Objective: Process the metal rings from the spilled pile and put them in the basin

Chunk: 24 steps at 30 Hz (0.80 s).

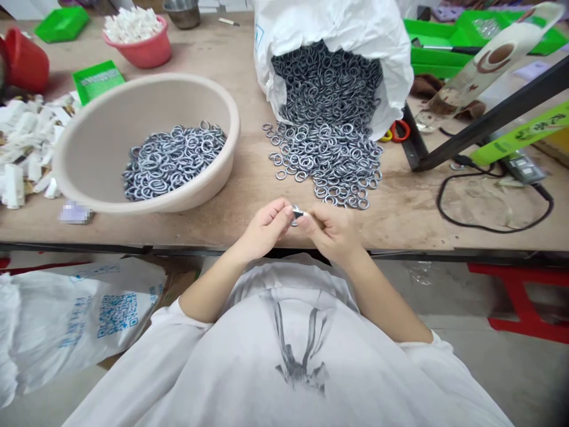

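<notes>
My left hand and my right hand meet at the front edge of the table, fingers pinched. Between the fingertips is a small silvery ring, gripped on the left side. A small dark piece shows at my right thumb and fingertips; its kind is too small to make out. Just beyond my hands, a pile of grey metal rings spills from a white sack lying on its side. To the left, a beige basin holds many similar rings.
White plastic pieces lie left of the basin. Behind are a pink bowl of white parts and a green tray. A black metal bar, red-handled scissors and a black cable lie to the right.
</notes>
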Available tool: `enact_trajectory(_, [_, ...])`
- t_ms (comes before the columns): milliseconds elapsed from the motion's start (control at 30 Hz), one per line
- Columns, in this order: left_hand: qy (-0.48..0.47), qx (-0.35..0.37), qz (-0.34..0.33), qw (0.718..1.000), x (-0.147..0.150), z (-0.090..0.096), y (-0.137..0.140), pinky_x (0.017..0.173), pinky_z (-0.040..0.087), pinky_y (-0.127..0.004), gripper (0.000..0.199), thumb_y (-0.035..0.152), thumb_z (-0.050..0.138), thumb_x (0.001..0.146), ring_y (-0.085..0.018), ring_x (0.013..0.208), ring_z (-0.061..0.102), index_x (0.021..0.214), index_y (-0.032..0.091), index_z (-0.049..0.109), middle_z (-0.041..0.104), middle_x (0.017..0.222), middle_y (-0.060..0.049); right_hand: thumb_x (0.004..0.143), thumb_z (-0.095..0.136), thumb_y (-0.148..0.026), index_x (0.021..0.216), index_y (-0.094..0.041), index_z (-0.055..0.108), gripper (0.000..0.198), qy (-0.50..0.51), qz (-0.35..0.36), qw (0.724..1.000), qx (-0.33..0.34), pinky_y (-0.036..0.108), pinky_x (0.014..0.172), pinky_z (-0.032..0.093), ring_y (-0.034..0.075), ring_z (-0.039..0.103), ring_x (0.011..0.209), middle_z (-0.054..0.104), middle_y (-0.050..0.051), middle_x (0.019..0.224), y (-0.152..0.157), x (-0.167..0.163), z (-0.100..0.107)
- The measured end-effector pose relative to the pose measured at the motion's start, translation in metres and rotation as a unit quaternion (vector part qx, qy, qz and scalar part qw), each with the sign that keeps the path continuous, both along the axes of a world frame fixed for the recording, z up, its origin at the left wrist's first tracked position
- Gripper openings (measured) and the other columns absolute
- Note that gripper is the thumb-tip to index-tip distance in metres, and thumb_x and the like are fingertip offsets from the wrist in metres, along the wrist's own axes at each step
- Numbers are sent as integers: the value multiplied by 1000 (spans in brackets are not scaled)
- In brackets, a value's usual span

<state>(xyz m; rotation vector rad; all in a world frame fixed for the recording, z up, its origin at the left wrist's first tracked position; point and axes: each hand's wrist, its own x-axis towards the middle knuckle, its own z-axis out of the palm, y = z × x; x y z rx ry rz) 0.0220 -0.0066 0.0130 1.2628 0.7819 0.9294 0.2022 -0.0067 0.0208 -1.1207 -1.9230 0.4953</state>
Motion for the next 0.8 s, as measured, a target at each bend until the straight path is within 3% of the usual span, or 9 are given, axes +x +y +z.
enact_trajectory(133, [7, -2, -59, 998, -4, 2, -7, 46, 29, -20, 43, 56, 59, 93, -6, 48, 38, 76, 17, 54, 45, 58, 5, 98, 51, -51, 74, -20, 65, 42, -52, -103, 989, -91, 28, 58, 31, 15, 50, 58, 55, -1, 60, 16, 7, -13])
enact_trajectory(233, [-34, -38, 3, 999, -8, -1, -4, 45, 29, -19, 42, 55, 64, 89, -5, 46, 42, 77, 16, 56, 56, 64, 1, 91, 66, -45, 101, -20, 73, 28, -142, -91, 977, -133, 30, 69, 40, 22, 63, 81, 71, 6, 91, 20, 5, -26])
enact_trajectory(300, [-48, -58, 46, 996, -12, -3, 1, 44, 29, -18, 41, 54, 69, 86, -4, 46, 44, 81, 15, 59, 64, 71, -2, 86, 73, -40, 111, -20, 73, 31, -186, -74, 969, -145, 33, 76, 43, 26, 65, 93, 72, 10, 105, 18, -1, -32])
enact_trajectory(433, [-66, -75, 98, 990, -20, -5, 8, 42, 30, -17, 36, 44, 77, 79, -4, 44, 46, 98, 16, 66, 68, 74, -1, 85, 74, -33, 102, -20, 75, 21, -189, -74, 966, -161, 34, 78, 45, 26, 65, 94, 71, 9, 101, 19, -7, -38])
enact_trajectory(500, [-67, -88, 124, 986, -22, -5, 11, 41, 30, -17, 37, 38, 78, 77, -4, 43, 47, 106, 18, 66, 66, 72, 1, 83, 75, -30, 96, -20, 74, 16, -156, -80, 969, -175, 35, 78, 44, 25, 65, 91, 72, 8, 97, 22, -6, -40])
enact_trajectory(567, [-65, -119, 142, 980, -23, -4, 13, 39, 29, -17, 31, 32, 73, 74, -5, 44, 47, 101, 18, 68, 64, 71, 2, 81, 75, -29, 90, -20, 73, 13, -88, -88, 971, -204, 35, 77, 44, 23, 63, 85, 72, 5, 89, 26, -3, -40])
enact_trajectory(700, [-46, -181, 98, 978, -18, -4, 15, 37, 22, -20, 28, 39, 63, 72, -7, 43, 44, 85, 14, 66, 60, 67, -1, 76, 78, -40, 83, -19, 67, 24, 141, -53, 948, -280, 32, 74, 46, 18, 61, 74, 69, 1, 78, 24, -1, -33])
enact_trajectory(800, [17, -120, 76, 990, -10, -5, 12, 41, 23, -20, 35, 49, 66, 78, -6, 47, 40, 82, 15, 65, 56, 66, 1, 73, 81, -49, 82, -19, 65, 35, 240, 3, 924, -298, 32, 74, 49, 16, 61, 73, 68, 0, 76, 17, -5, -19])
